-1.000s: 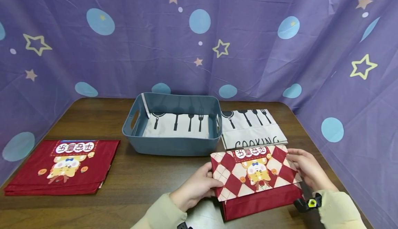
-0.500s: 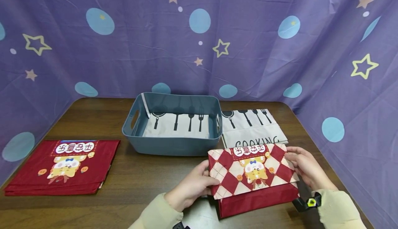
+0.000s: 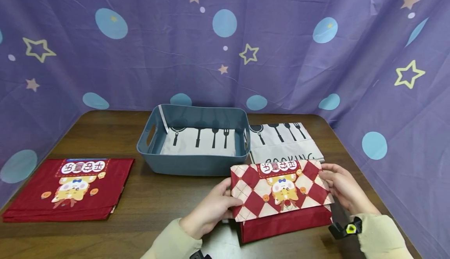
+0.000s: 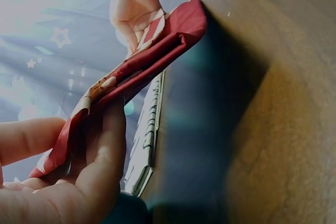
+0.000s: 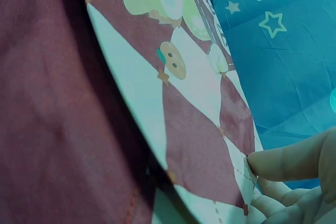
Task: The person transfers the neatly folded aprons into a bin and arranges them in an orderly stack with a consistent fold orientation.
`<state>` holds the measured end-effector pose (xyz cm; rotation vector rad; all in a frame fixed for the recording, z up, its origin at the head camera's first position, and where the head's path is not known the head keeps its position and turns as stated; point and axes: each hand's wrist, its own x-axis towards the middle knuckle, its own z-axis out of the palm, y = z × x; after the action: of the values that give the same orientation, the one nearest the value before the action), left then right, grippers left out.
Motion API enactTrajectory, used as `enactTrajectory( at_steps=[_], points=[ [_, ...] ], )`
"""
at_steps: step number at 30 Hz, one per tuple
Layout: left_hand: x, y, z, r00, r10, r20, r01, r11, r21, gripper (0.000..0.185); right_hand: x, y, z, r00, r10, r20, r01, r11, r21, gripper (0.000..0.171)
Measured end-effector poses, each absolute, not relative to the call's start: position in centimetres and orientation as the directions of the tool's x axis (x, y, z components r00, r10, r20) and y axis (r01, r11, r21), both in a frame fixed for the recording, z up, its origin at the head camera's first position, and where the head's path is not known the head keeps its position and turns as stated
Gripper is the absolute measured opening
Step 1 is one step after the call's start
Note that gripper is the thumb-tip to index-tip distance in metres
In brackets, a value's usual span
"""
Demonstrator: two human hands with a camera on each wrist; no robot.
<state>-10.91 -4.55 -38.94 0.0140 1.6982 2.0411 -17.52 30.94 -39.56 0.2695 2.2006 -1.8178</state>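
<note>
Checkered red-and-cream folded cloth (image 3: pixel 281 190) is held between both hands, at the right part of the table (image 3: pixel 168 208), on the near side of the basket (image 3: pixel 193 164) and off to the right of it. Long axis runs side to side, right end a bit farther away than left. Left hand (image 3: pixel 210 208) pinches the left short end: thumb on top, other fingers underneath, cloth clamped between. Right hand (image 3: pixel 346 185) pinches the right short end; right wrist view shows fingers at the edge, grip partly hidden.

Cloth looks lifted off the table, judging by the left wrist view, where it slopes with a dark shadow beneath. A plain red layer hangs out below the checkered flap on the near side.

Key relation: basket lies forward and left of the cloth, so the left hand is nearer to it and the right hand farther. Cloth's far left corner is near the basket's near right corner; contact looks absent. Basket's long side runs roughly parallel with the cloth's long axis.

White cloth (image 3: pixel 190 146) lies flat inside the basket. Lettered cloth (image 3: pixel 281 149) lies just right of the basket, front part covered from view by the held one. Plain red cloth (image 3: pixel 31 192) sits well apart at far left.
</note>
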Motion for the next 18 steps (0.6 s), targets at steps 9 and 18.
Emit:
enactTrajectory(
  at_steps=[9,18],
  points=[
    [-10.7,-5.0,-38.1,-0.897,0.352,-0.269,-0.334,-0.138,0.932,0.055,-17.5,30.5,-39.2,-0.956,-0.066,-0.287,0.276,0.134,-0.952,0.025],
    [-10.8,-5.6,-37.3,-0.909,0.329,-0.258,-0.321,-0.153,0.935,0.056,-17.4,29.8,-38.6,-0.963,-0.083,-0.256,0.246,0.116,-0.962,0.027]
  ],
)
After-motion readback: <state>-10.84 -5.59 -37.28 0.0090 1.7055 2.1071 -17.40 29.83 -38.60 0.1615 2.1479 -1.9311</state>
